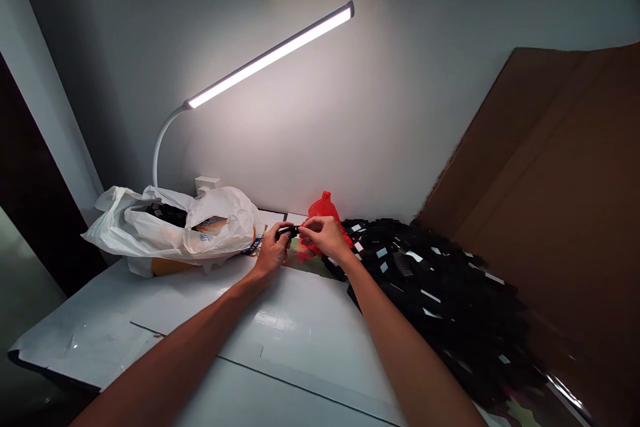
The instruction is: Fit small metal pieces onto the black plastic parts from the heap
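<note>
Here at the middle of the dial, you're holding a small black piece [287, 232] over the far side of the white table [290, 327]. Your left hand [273, 252] is gripping its left end, probably to steady it; your right hand [323, 233] is bringing its fingertips narrowly together at the other end, though whether they're pinching the piece itself, you can't tell. At 12 o'clock the lamp [270, 57] is shining from above, likely hung there so your fingers are working in good light. A heap of black pieces [440, 293] is spreading at 4 o'clock, seemingly within your right hand's reach. Cardboard [550, 167] is standing beyond it at 3 o'clock, perhaps fencing it in. The white bag [227, 210] is sitting at 9 o'clock, and the red bag [323, 205] is bunching at 2, partly behind your right hand.
</note>
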The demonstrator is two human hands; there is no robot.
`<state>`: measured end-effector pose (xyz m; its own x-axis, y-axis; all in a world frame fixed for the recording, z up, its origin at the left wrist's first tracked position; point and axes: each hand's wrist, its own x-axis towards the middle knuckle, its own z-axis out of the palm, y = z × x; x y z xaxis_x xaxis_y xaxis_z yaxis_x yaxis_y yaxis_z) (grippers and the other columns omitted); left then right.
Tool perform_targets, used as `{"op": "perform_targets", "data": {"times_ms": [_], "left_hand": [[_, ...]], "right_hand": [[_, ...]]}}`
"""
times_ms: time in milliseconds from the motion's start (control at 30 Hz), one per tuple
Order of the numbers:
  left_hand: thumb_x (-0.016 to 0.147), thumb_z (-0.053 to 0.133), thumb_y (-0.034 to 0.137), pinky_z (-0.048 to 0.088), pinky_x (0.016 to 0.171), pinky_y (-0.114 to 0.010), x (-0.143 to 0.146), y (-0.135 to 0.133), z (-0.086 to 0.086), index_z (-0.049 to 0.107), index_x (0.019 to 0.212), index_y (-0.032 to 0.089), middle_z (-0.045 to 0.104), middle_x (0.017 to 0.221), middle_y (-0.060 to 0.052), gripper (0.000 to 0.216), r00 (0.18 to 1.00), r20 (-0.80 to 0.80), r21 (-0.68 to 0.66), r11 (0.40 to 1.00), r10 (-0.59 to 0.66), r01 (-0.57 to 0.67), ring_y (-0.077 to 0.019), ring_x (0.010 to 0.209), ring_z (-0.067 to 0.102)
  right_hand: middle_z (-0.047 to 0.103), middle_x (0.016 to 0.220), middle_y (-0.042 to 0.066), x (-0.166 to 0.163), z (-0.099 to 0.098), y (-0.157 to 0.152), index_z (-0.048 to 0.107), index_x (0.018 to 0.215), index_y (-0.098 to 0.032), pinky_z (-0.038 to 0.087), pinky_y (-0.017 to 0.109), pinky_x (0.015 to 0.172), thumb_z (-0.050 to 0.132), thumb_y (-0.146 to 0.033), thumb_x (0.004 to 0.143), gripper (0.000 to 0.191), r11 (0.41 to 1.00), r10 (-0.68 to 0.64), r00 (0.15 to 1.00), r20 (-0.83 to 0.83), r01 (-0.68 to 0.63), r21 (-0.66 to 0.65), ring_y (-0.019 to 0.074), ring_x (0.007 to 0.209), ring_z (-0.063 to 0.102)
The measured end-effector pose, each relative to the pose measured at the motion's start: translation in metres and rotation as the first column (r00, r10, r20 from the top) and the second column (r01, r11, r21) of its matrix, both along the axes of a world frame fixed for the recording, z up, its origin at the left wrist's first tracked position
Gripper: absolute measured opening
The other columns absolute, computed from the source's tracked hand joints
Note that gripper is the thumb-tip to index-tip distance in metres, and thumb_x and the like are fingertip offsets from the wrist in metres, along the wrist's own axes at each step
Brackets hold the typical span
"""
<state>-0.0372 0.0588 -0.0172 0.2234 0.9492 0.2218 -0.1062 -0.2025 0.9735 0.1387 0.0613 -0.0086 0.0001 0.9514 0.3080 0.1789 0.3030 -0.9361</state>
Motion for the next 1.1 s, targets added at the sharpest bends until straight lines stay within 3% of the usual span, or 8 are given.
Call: {"op": "perform_targets", "data": {"times_ms": [167,300,533,800,1000,1100], "left_hand": [[0.081,0.061,0.030,0.047,0.066,-0.028,0.000,0.004,-0.004,0.077,0.101,0.017,0.070,0.080,-0.005,0.029,0.988,-0.084,0.169,0.979,0.129,-0.113,-0.0175,0.070,0.060],[0.080,0.059,0.027,0.048,0.067,-0.029,-0.002,0.010,-0.008,0.080,0.092,0.017,0.072,0.077,-0.006,0.026,0.968,-0.133,0.114,0.974,0.211,-0.196,-0.0193,0.071,0.062],[0.078,0.062,0.033,0.037,0.052,-0.023,-0.003,0.016,-0.013,0.075,0.091,0.018,0.060,0.062,0.001,0.024,0.982,-0.042,0.016,0.983,0.185,-0.185,-0.0140,0.055,0.051],[0.077,0.061,0.034,0.031,0.047,-0.021,-0.003,0.015,-0.014,0.070,0.096,0.019,0.051,0.055,0.006,0.025,0.988,-0.014,-0.032,0.987,0.154,-0.155,-0.0110,0.048,0.044],[0.077,0.062,0.034,0.034,0.047,-0.021,-0.002,0.012,-0.012,0.072,0.091,0.017,0.056,0.058,0.003,0.024,0.990,-0.054,-0.008,0.991,0.130,-0.131,-0.0118,0.050,0.048],[0.074,0.061,0.031,0.039,0.049,-0.022,-0.002,0.008,-0.008,0.075,0.090,0.017,0.065,0.068,-0.001,0.025,0.989,-0.124,0.053,0.995,0.085,-0.079,-0.0135,0.058,0.055]], "right_hand": [[0.075,0.070,0.007,-0.006,0.008,-0.003,0.071,0.070,-0.022,0.056,0.035,0.067,0.071,-0.030,0.086,0.018,0.980,-0.137,0.934,0.329,0.080,0.180,0.0230,0.065,0.071],[0.075,0.071,0.007,-0.009,0.021,-0.007,0.072,0.068,-0.023,0.052,0.034,0.070,0.068,-0.022,0.086,0.018,0.963,-0.203,0.869,0.451,0.093,0.253,0.0231,0.069,0.070],[0.077,0.075,0.006,0.006,0.030,-0.012,0.074,0.072,-0.020,0.053,0.030,0.061,0.067,-0.015,0.077,0.010,1.000,-0.004,0.927,0.376,-0.005,0.023,0.0201,0.065,0.070],[0.079,0.079,0.004,0.017,0.023,-0.008,0.079,0.072,-0.021,0.055,0.030,0.070,0.063,-0.008,0.070,0.021,0.999,0.044,0.913,0.405,-0.049,0.004,0.0213,0.076,0.072],[0.080,0.083,0.004,0.029,0.036,-0.016,0.079,0.072,-0.020,0.053,0.030,0.074,0.064,-0.011,0.074,0.017,0.994,0.111,0.874,0.474,-0.090,-0.067,0.0226,0.083,0.072],[0.076,0.078,0.003,0.036,0.046,-0.024,0.079,0.082,-0.019,0.048,0.027,0.060,0.065,-0.018,0.075,0.016,0.960,0.264,0.834,0.485,-0.182,-0.211,0.0181,0.070,0.066]]}}
